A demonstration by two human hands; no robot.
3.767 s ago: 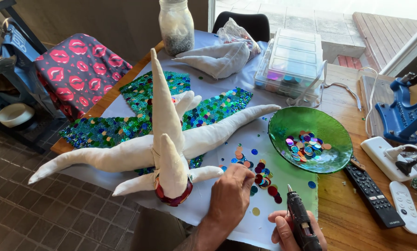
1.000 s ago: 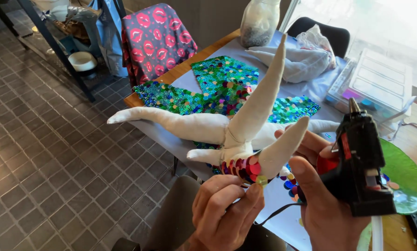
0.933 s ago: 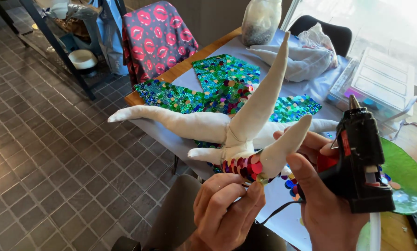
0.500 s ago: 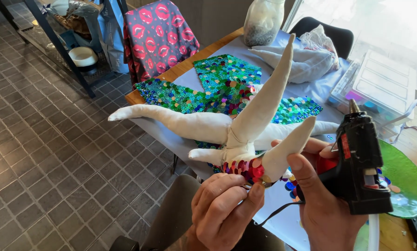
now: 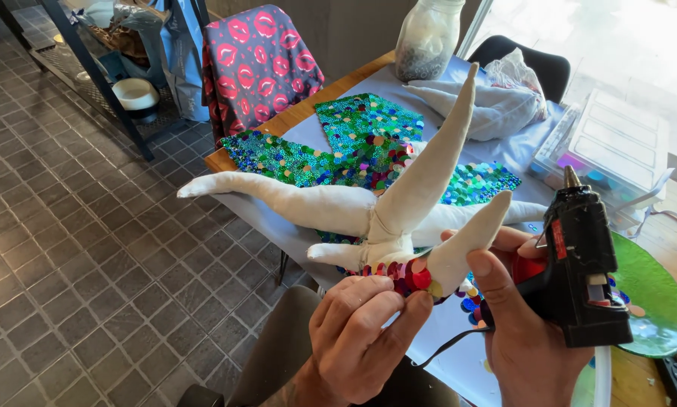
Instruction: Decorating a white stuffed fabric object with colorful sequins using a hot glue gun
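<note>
A white stuffed fabric figure point(image 5: 399, 207) with long pointed limbs is lifted above the table edge. A band of red and purple sequins point(image 5: 399, 273) runs around its lower end. My left hand point(image 5: 357, 339) presses its fingertips on a sequin at that band. My right hand point(image 5: 523, 332) grips one short limb of the figure and also holds a black glue gun point(image 5: 580, 264), nozzle pointing up. Loose sequins point(image 5: 470, 298) lie on the white sheet below.
Green and blue sequin fabric pieces point(image 5: 353, 143) lie on the table behind the figure. A green glass dish point(image 5: 659, 294), a clear compartment box point(image 5: 617, 147), a glass jar point(image 5: 427, 38) and another white stuffed piece point(image 5: 482, 102) stand further back. A lip-print cloth point(image 5: 259, 64) hangs at the left.
Since the earliest frame the figure and glue gun were lifted off the table. In the last second my left fingers pressed a sequin more firmly onto the band; the view drifted slightly.
</note>
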